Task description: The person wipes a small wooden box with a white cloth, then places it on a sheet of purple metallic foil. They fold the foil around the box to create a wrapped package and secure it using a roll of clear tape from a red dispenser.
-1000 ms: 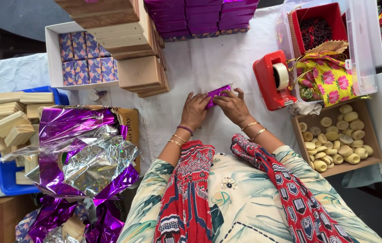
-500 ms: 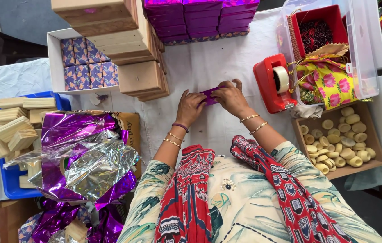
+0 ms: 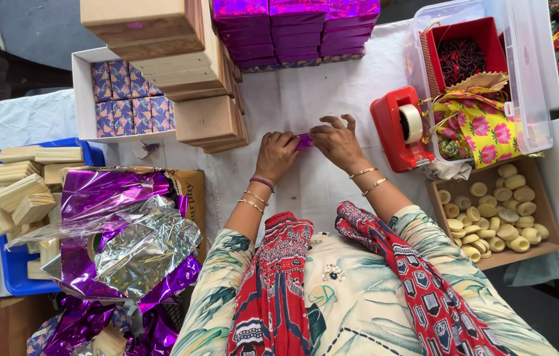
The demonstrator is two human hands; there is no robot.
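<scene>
**Two hands close on one small purple packet**

Both hands meet at the middle of the white-covered table [image 3: 332,198]. The left hand [image 3: 277,155] and right hand [image 3: 336,142] pinch one purple foil-wrapped piece [image 3: 304,140] between them, mostly hidden by fingers. One red tape dispenser [image 3: 399,129] stands just right; three stacks of purple boxes [image 3: 296,29] sit beyond.

White-clothed table [image 3: 306,99] — wooden boxes [image 3: 210,122], red tape dispenser [image 3: 399,128], clear bin [image 3: 530,72] on it.
</scene>
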